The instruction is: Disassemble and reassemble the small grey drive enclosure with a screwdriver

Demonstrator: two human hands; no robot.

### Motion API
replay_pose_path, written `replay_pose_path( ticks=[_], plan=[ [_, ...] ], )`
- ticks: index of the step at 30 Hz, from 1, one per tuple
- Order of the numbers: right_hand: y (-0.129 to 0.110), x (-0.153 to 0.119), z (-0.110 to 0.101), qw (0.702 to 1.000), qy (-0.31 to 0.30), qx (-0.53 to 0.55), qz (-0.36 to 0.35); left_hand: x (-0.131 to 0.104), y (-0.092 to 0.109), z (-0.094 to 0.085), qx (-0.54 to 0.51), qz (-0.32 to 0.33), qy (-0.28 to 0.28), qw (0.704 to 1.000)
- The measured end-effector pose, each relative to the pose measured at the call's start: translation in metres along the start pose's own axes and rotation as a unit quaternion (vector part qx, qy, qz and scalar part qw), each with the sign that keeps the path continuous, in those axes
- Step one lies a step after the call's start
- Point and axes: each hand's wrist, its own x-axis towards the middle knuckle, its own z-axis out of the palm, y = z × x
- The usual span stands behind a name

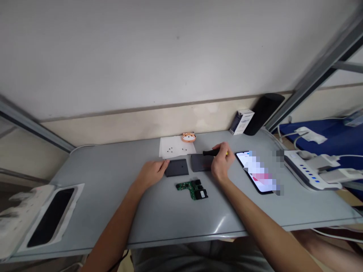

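Note:
My left hand [153,172] pinches the left edge of a dark grey rectangular panel [178,168], which lies on the desk. In my right hand [223,160] is a screwdriver [210,153] with a black handle, held nearly level and pointing left; its tip is too small to make out. Below it lies a second dark panel [200,163], its right end partly covered by that hand. A green circuit board [193,189] with black parts rests nearer to me, between my forearms. Several tiny dark screws [170,150] sit on a sheet of white paper [176,144] behind the panels.
An orange animal-faced case [188,137] stands at the paper's back edge. To the right are a lit phone [255,173], a white power strip [312,172], a small box [242,121] and a black cylinder [263,113]. A dark phone-like slab [52,217] lies at left.

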Motion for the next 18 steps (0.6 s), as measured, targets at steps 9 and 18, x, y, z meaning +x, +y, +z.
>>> replay_pose_path(
  ticks=[9, 18],
  plan=[
    [-0.009, 0.007, -0.005, 1.000, -0.006, 0.004, -0.018, 0.001, 0.005, -0.001, -0.012, -0.020, 0.006, 1.000],
    [0.002, 0.001, -0.004, 0.993, -0.070, 0.036, 0.084, 0.003, 0.010, 0.004, 0.028, -0.054, -0.015, 0.998]
  ],
)
